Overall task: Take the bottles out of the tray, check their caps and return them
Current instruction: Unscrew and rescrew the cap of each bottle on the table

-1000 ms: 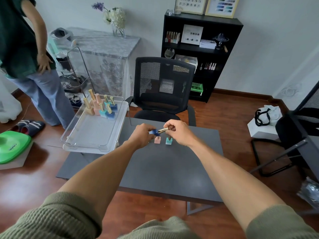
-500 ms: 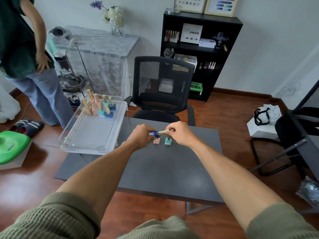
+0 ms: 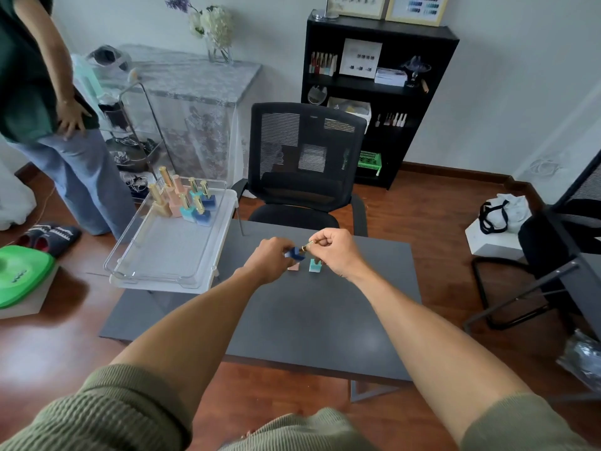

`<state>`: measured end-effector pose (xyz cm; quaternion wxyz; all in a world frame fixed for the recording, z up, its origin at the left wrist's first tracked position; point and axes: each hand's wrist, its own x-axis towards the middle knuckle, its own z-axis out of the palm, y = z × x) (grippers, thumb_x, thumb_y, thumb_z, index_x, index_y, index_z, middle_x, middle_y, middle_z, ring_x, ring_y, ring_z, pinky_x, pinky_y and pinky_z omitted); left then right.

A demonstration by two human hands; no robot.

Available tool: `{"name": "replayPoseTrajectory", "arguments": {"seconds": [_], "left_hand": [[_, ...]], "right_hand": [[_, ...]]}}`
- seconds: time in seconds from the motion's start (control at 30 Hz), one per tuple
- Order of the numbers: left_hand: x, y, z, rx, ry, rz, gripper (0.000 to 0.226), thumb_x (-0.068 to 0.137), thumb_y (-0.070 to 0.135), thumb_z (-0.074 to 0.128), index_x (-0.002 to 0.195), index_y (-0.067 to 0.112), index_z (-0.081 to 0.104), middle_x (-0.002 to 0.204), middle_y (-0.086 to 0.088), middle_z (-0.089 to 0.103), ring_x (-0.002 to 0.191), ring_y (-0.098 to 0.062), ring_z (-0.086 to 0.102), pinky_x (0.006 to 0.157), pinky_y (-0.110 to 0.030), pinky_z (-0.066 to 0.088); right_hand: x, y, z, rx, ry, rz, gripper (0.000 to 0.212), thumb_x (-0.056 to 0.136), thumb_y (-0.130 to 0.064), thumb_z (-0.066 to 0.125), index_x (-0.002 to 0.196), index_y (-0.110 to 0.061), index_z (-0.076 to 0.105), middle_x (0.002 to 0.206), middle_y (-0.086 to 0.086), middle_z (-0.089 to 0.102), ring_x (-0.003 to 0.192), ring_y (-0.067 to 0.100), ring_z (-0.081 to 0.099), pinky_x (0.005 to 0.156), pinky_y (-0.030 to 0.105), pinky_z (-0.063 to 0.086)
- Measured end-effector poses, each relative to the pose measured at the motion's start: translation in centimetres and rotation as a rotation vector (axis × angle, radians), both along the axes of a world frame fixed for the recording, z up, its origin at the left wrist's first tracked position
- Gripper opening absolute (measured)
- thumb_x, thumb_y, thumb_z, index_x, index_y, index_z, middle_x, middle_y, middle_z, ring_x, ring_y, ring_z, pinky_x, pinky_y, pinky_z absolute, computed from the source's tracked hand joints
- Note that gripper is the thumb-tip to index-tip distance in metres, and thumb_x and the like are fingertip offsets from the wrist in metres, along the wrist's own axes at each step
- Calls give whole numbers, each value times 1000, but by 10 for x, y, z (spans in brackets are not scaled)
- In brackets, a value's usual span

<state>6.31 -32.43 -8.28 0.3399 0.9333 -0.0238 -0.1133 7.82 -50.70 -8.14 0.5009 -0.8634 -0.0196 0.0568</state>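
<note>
Above the grey table (image 3: 292, 320) my left hand (image 3: 268, 260) grips the body of a small blue bottle (image 3: 295, 253) lying sideways. My right hand (image 3: 335, 250) pinches its gold cap (image 3: 307, 246). Just below my hands, a pink bottle (image 3: 293, 267) and a teal bottle (image 3: 314, 265) stand on the table, partly hidden by my fingers. The clear plastic tray (image 3: 156, 255) sits at the table's left edge, with several gold-capped bottles (image 3: 182, 200) clustered at its far end.
A black mesh office chair (image 3: 305, 164) faces the far side of the table. A person (image 3: 48, 109) stands at the left by a wire cart. A black shelf (image 3: 377, 92) stands against the back wall. Another chair (image 3: 553, 255) is at the right.
My hands stay together on the blue bottle; the right hand's grip on the gold cap has shifted slightly. The view has drifted a little.
</note>
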Motion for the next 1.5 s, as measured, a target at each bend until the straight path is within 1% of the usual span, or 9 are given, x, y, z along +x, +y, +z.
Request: {"name": "replayPoseTrajectory", "arguments": {"seconds": [0.17, 0.23, 0.43, 0.57, 0.77, 0.93, 1.13, 1.27, 1.5], "left_hand": [[-11, 0, -18, 172, -13, -1, 27, 93, 33, 68, 118, 24, 66, 115, -2, 67, 93, -25, 64, 79, -39, 56], [-18, 2, -30, 262, -12, 23, 29, 90, 41, 64, 114, 23, 63, 117, -3, 63, 94, -27, 63, 79, -41, 55], [-36, 0, -70, 346, 43, 107, 71, 90, 55, 59, 148, 19, 40, 137, -8, 53, 123, -32, 55, 100, -46, 46], [-45, -4, -89, 402, 66, 132, 67, 90, 59, 55, 139, 14, 44, 135, -9, 50, 127, -31, 49, 105, -43, 40], [-59, -7, -118, 445, 131, 127, 89, 95, 64, 44, 157, 7, 15, 167, -13, 5, 156, -28, 2, 125, -43, 12], [-66, -11, -138, 460, 179, 129, 97, 95, 68, 34, 161, 6, -2, 169, -11, -10, 156, -26, -13, 126, -44, 0], [-72, -16, -149, 411, 219, 158, 98, 96, 70, 30, 161, 7, -9, 169, -8, -15, 156, -24, -14, 127, -43, -2], [-72, -15, -150, 425, 224, 147, 97, 96, 71, 25, 160, 8, -11, 169, -9, -17, 156, -25, -15, 127, -43, -3], [-73, -14, -151, 432, 233, 139, 97, 96, 71, 24, 160, 8, -11, 169, -9, -17, 156, -25, -16, 127, -43, -3]], "right_hand": [[0, -6, -8, -17, -9, -52, 9, 78, -7, 79, 76, -13, 73, 66, -6, 68, 56, 2, 58, 57, 26, 51], [0, -13, -13, -33, 17, -78, 12, 78, -5, 79, 75, -13, 71, 67, -3, 67, 57, 7, 56, 58, 25, 48], [-2, -36, -40, -102, 67, -159, 15, 79, -5, 76, 73, -17, 69, 65, -4, 63, 61, 14, 54, 62, 30, 44], [-2, -49, -58, -157, 66, -187, 12, 86, -8, 73, 78, -16, 69, 64, -10, 60, 59, 10, 51, 59, 25, 42], [5, -61, -77, -243, 40, -174, 10, 92, -12, 70, 84, -6, 69, 78, 11, 71, 66, 17, 52, 62, 30, 41], [12, -65, -87, -265, 61, -126, 11, 95, -12, 68, 86, -6, 68, 77, 13, 70, 66, 21, 53, 63, 32, 42], [21, -65, -91, -288, 64, -100, 15, 96, -10, 66, 83, -3, 65, 76, 16, 68, 65, 23, 49, 61, 33, 40], [28, -63, -92, -330, 45, -100, 16, 96, -11, 66, 83, -2, 66, 76, 16, 69, 72, 35, 60, 64, 40, 49], [30, -61, -94, -347, 43, -109, 10, 96, -11, 67, 88, -5, 70, 79, 11, 72, 75, 32, 65, 67, 38, 51]]}}
